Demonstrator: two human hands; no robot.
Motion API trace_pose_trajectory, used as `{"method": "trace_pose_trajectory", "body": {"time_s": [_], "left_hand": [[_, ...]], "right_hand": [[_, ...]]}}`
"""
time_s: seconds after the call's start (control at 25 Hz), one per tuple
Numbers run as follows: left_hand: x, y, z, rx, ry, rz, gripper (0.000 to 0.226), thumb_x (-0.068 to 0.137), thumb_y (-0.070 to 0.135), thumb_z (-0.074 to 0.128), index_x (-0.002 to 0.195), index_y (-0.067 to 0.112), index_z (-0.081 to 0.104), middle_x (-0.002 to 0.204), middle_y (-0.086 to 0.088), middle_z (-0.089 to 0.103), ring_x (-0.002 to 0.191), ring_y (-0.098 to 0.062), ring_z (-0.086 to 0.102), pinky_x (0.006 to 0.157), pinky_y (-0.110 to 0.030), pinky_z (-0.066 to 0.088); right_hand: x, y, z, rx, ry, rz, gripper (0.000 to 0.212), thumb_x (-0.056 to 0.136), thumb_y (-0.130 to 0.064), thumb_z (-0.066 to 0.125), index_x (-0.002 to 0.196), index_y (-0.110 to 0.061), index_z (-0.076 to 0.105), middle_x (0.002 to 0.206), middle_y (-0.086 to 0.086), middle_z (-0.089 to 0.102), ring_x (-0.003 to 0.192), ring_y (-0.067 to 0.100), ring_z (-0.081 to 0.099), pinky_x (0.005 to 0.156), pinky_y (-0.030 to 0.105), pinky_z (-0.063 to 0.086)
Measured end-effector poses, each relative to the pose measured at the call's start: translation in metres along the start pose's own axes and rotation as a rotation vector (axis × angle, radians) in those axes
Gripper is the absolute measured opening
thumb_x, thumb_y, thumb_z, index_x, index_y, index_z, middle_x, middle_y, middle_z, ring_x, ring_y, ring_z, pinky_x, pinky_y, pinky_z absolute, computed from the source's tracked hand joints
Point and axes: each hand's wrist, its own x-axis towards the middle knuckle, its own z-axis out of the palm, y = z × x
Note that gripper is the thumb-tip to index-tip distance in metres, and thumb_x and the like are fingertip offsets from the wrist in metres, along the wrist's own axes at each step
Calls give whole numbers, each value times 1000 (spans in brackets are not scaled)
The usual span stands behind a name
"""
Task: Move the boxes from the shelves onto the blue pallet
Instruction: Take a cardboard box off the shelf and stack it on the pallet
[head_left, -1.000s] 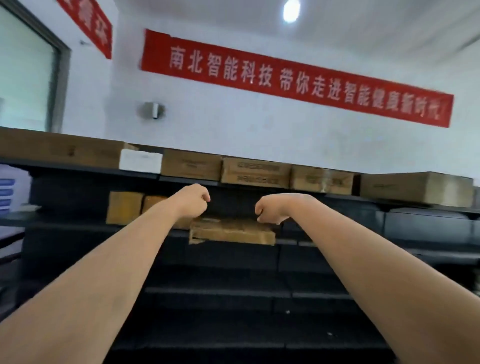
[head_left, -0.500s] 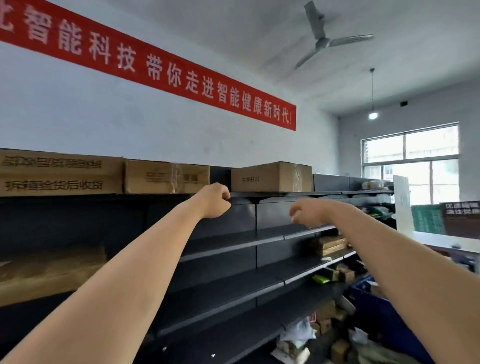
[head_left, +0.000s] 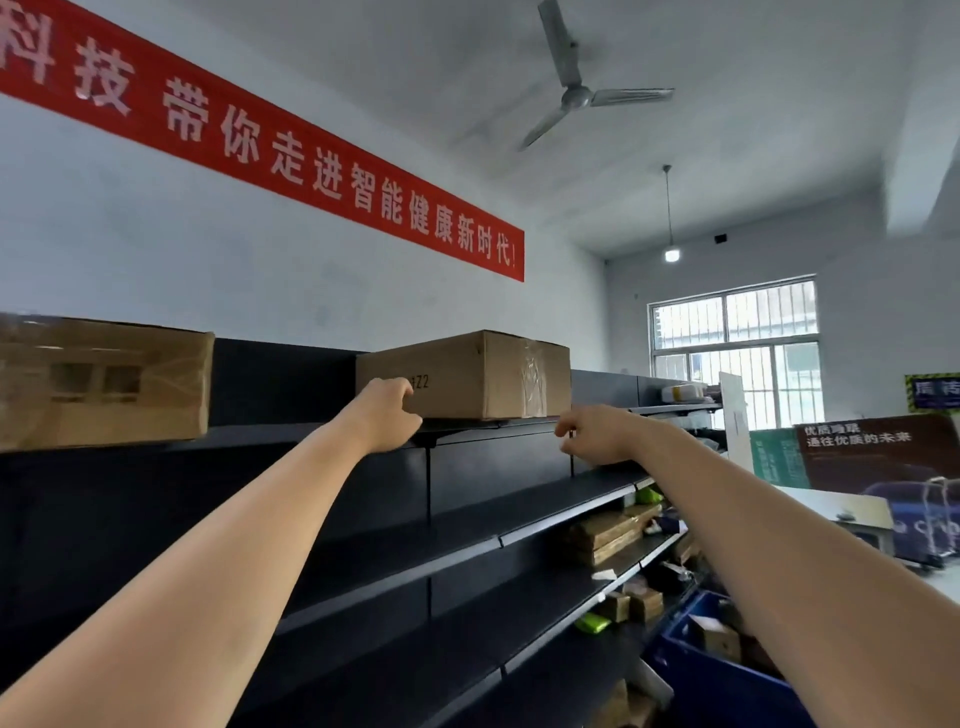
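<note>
We see the box (head_left: 498, 374) flat on the top shelf (head_left: 467, 430), its print partly covered by the left hand (head_left: 387, 415). The fingers curl at the lower front corner, and we cannot tell if they grip. The right hand (head_left: 597, 434), fingers curled on nothing, hangs just below the taped corner. A box corner points at us, with the wider printed side left; we cannot tell its long axis. The blue pallet (head_left: 691, 670) is cut off low right.
</note>
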Motion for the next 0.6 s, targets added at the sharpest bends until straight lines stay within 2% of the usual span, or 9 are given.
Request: {"method": "trace_pose_trajectory", "body": {"time_s": [0.2, 0.32, 0.44, 0.52, 0.6], "left_hand": [[103, -5, 118, -25, 11, -81, 63, 91, 36, 56, 145, 13, 31, 150, -15, 27, 131, -30, 40, 103, -35, 37], [176, -12, 178, -98, 139, -217, 76, 88, 42, 59, 148, 11, 23, 151, -16, 24, 133, -32, 37, 106, -40, 36], [257, -10, 206, -266, 280, -318, 98, 82, 47, 66, 151, 11, 6, 154, -17, 20, 137, -33, 32, 111, -45, 32], [308, -6, 216, -414, 376, -324, 110, 73, 54, 71, 151, 19, 2, 154, -14, 18, 138, -33, 30, 112, -49, 31], [343, -6, 221, -556, 478, -288, 116, 64, 57, 76, 150, 27, 4, 151, -9, 25, 134, -30, 36, 109, -51, 34]], "right_hand": [[135, 114, 56, 66, 34, 30, 42, 96, -24, 50, 136, -12, 49, 141, 7, 50, 129, 24, 46, 104, 31, 34], [238, 187, 92, 187, 76, -12, 44, 95, -28, 52, 135, -8, 50, 139, 9, 52, 127, 25, 48, 105, 33, 35], [332, 243, 108, 293, 79, -6, 53, 94, -31, 53, 141, -8, 42, 144, 10, 47, 133, 26, 43, 109, 35, 33], [393, 267, 106, 490, 121, 27, 60, 93, -34, 55, 142, -6, 38, 144, 12, 46, 132, 28, 43, 106, 35, 34], [446, 278, 100, 804, 169, 82, 75, 88, -45, 59, 144, -4, 31, 146, 13, 42, 132, 29, 41, 103, 36, 35]]}}
